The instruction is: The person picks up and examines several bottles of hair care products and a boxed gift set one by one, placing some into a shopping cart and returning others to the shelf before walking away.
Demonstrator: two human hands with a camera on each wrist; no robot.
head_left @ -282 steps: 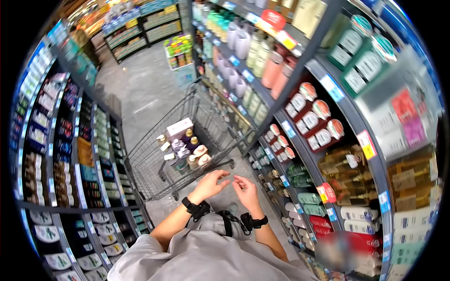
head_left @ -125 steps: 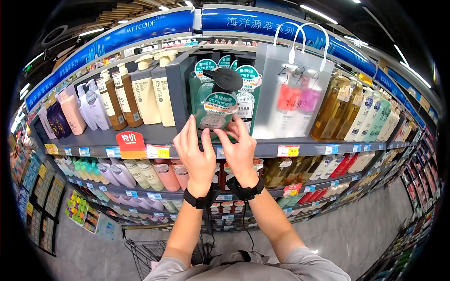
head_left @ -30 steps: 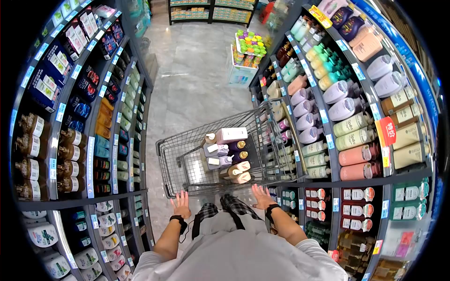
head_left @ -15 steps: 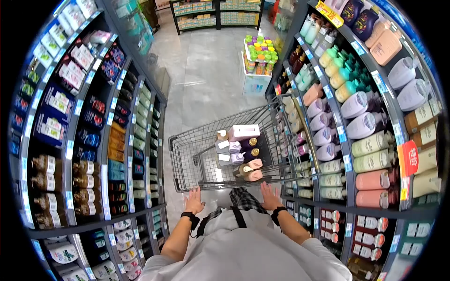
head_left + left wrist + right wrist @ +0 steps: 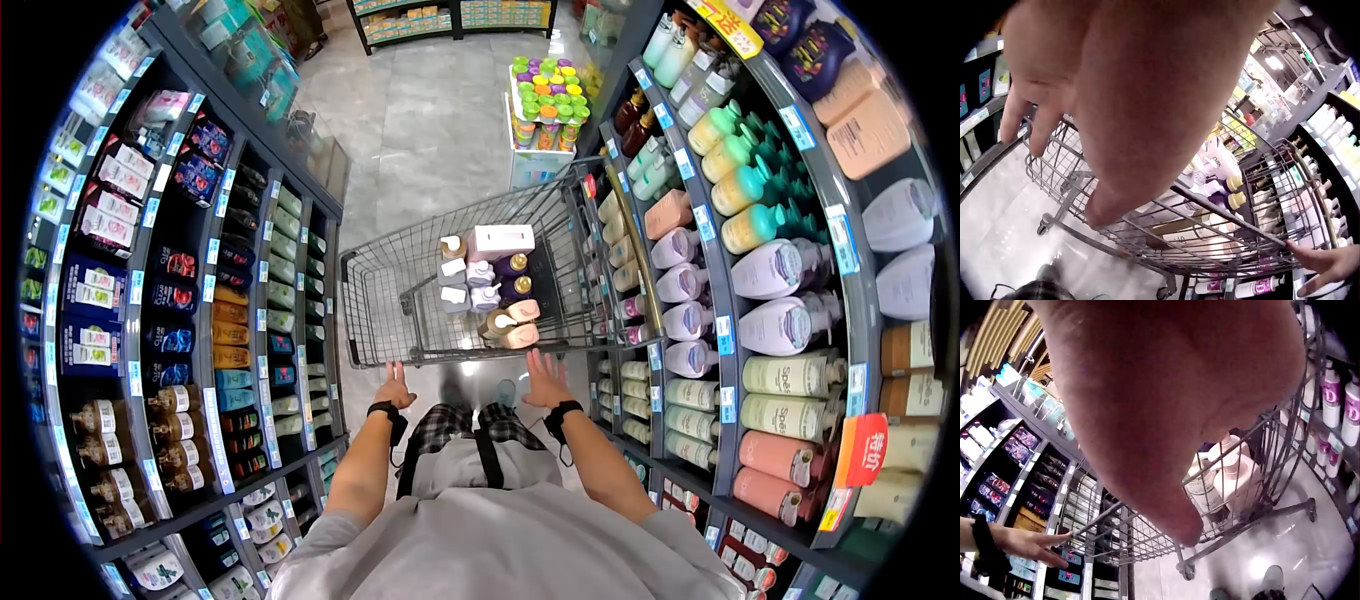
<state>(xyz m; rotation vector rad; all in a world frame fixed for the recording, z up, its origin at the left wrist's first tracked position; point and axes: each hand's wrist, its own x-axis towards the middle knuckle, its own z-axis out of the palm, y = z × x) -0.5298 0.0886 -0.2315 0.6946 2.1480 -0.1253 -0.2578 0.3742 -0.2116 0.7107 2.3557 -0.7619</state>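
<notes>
one wire shopping cart (image 5: 440,357). left hand (image 5: 396,388) and right hand (image 5: 547,381): at cart's near side, fingers straight and spread, touching the rim, gripping nothing. in cart: box (image 5: 502,241), lavender bottles (image 5: 486,298), pink bottles (image 5: 521,337). beyond cart: bright-lidded tubs (image 5: 550,112) on a stand (image 5: 541,169).

Both arms are stretched out in front, with the left forearm (image 5: 362,462) and right forearm (image 5: 600,460) angling inward a bit toward the wrists. The left hand (image 5: 396,388) and right hand (image 5: 545,381) are well apart, fingers pretty much straight and pointing forward, thumbs turned in toward each other, backs of both hands showing from the head view.
</notes>
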